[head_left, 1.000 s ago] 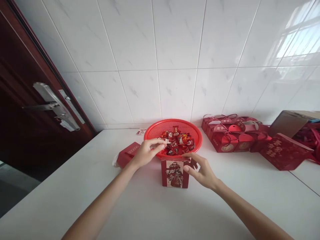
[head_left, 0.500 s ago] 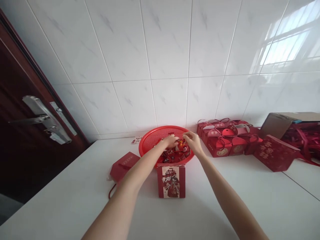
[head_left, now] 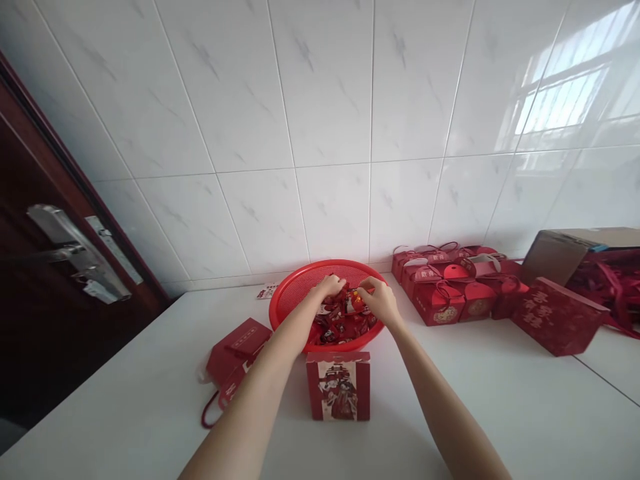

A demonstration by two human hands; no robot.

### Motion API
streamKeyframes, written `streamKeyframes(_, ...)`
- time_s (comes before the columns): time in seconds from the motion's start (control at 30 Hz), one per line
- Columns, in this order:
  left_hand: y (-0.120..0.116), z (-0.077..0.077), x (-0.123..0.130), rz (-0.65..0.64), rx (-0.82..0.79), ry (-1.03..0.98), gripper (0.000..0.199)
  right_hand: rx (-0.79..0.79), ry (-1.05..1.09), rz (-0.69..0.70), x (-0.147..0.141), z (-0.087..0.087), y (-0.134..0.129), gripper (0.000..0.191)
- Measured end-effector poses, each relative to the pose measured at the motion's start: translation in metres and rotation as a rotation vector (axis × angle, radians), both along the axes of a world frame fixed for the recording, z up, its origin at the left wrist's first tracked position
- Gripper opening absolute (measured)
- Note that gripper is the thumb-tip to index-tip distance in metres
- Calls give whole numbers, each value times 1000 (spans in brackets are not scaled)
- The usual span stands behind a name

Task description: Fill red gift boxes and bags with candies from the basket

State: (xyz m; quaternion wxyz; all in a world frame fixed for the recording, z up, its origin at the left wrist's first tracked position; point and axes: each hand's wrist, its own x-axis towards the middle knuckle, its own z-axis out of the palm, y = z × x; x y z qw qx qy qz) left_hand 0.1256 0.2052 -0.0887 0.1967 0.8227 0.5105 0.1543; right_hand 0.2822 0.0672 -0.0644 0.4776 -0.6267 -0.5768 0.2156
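Observation:
A round red plastic basket (head_left: 295, 291) with mesh sides holds a heap of red-wrapped candies (head_left: 345, 327). My left hand (head_left: 331, 287) is inside it at the back, fingers curled down and closed; what they grip is hidden. From the right, my right hand (head_left: 379, 300) pinches at a shiny red-and-gold wrapped candy (head_left: 357, 301) on top of the heap. Directly before the basket stands an upright red gift box (head_left: 340, 388) with a cream panel showing a printed figure and characters. Its inside cannot be seen from here.
Flattened red boxes (head_left: 239, 347) with a cord lie left of the basket. Several closed red gift boxes (head_left: 443, 300) are grouped at the right, beside a tilted dark red box (head_left: 557, 317) and a cardboard carton (head_left: 555, 257) with red contents. A tiled wall (head_left: 330, 213) rises behind.
The view has shifted slightly, so the basket and front box appear lower and further left. Both hands stay in the basket; the left fingers are now more curled.

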Motion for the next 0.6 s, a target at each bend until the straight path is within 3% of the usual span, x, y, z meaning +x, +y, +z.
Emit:
streamKeyframes(0.1, 1, 10, -6, 46, -27, -150, 28, 14, 39, 9, 1, 0, 0, 4)
streamKeyframes(0.33, -14, 33, -15, -32, -29, -415, 21, 89, 239, -14, 3, -4, 6, 16)
streamKeyframes(0.47, -17, 30, -6, -67, -88, -372, 20, 137, 385, -70, 7, -9, 10, 29)
streamKeyframes(0.6, -12, 18, 14, -97, -100, -264, 22, 160, 455, -113, 10, -10, 10, 30)
